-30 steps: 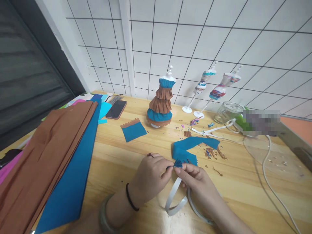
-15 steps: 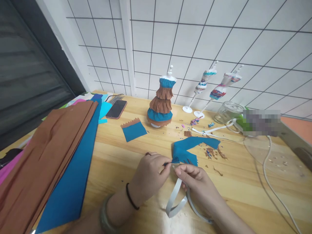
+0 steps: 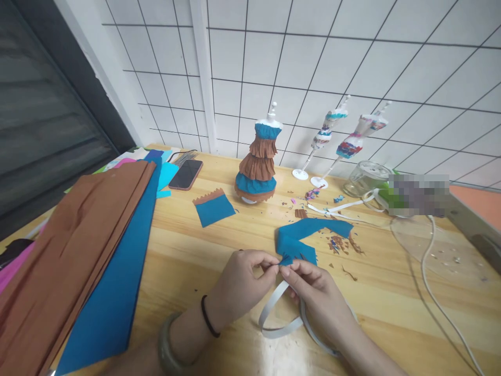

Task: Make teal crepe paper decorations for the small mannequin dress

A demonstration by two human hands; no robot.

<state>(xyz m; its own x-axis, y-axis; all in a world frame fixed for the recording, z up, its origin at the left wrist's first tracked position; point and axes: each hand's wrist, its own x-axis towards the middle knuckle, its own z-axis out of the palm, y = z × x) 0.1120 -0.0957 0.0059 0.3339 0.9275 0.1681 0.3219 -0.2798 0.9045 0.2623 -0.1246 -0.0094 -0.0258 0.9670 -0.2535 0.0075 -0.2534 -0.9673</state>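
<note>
My left hand (image 3: 246, 284) is closed in a pinch, with thumb and forefinger on the edge of a small fringed piece of blue crepe paper (image 3: 287, 259). My right hand (image 3: 315, 287) meets it fingertip to fingertip and pinches the other side of that piece. A white double-sided-looking tape strip (image 3: 270, 308) loops down from my right fingers toward the table. Just beyond the hands lies a bent strip of blue crepe paper (image 3: 297, 232). A small doll dress form (image 3: 256, 167) in blue and brown ruffles stands further back.
Folded brown crepe paper (image 3: 78, 235) and blue sheets (image 3: 113, 292) fill the left side near a phone (image 3: 186, 174). A two-colour paper piece (image 3: 215, 209) lies mid-table. Two bare stands (image 3: 331, 130), a glass jar (image 3: 364, 177), paper scraps (image 3: 340, 244) and a white cable (image 3: 426, 271) are right.
My hands have come together, and the small fringed blue piece now sits between both sets of fingertips. The tape loop has swung leftward and opened wider.
</note>
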